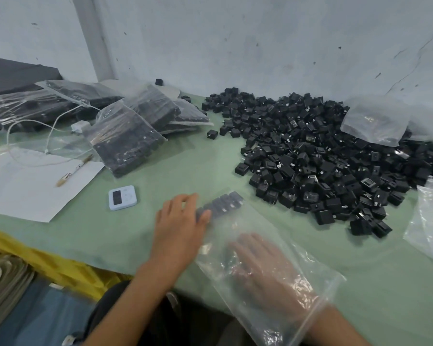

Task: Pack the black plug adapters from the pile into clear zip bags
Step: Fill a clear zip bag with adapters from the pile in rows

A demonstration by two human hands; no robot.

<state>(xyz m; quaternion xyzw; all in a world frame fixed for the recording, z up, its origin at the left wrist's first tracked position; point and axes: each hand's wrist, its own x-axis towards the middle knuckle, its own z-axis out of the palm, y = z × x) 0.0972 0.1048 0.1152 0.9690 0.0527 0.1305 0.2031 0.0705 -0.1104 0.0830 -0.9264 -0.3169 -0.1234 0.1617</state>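
Note:
A large pile of black plug adapters [318, 156] covers the right half of the green table [193, 161]. A clear zip bag [263, 260] lies flat near the front edge, with a row of adapters [221, 204] lined up at its closed far end. My right hand [265, 268] is inside the bag, fingers straight and flat, reaching toward that row. My left hand [180, 226] lies on the bag's left edge from outside, fingertips touching the end of the row.
Several filled bags [125, 138] are stacked at the back left. Empty bags lie on the pile [375, 121] and at the right edge [430, 221]. A small white timer [122, 197], a sheet of paper [30, 186] with a pen [74, 170], and a white charger cable [60, 123] sit left.

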